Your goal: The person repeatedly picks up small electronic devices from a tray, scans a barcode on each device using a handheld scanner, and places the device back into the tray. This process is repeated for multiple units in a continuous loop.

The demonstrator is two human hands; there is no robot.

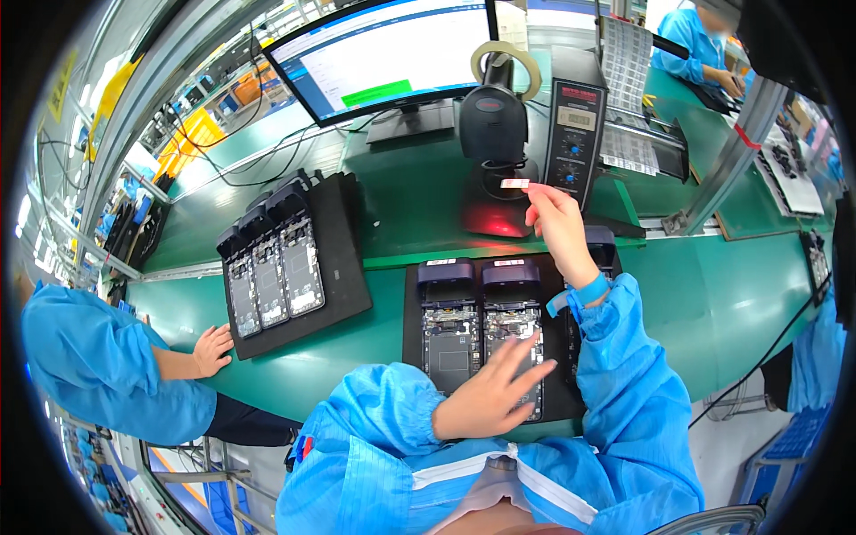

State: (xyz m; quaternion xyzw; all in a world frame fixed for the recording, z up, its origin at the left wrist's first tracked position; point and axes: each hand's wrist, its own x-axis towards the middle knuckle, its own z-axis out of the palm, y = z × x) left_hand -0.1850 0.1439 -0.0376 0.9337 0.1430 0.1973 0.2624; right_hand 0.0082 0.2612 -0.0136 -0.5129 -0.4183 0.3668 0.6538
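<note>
My right hand (560,227) is raised, its thumb and fingertips pinching a small white-and-red label (514,184). The label is under the head of a black barcode scanner (493,125) on a stand, above a red glow on its base. My left hand (492,390), slightly blurred, hovers with spread fingers over an opened phone (513,325) whose inner boards show. Beside it on the left lies a second opened phone (448,343). A third dark unit (599,242) is partly hidden behind my right forearm. All rest on a black tray (413,308).
Another black tray (343,299) holds several opened phones (301,263) at the left. A co-worker's hand (212,350) rests by it. Behind stand a monitor (383,53), a tape roll (526,67) and a black label dispenser (575,125) with a label strip (627,67). A metal post (736,165) rises at right.
</note>
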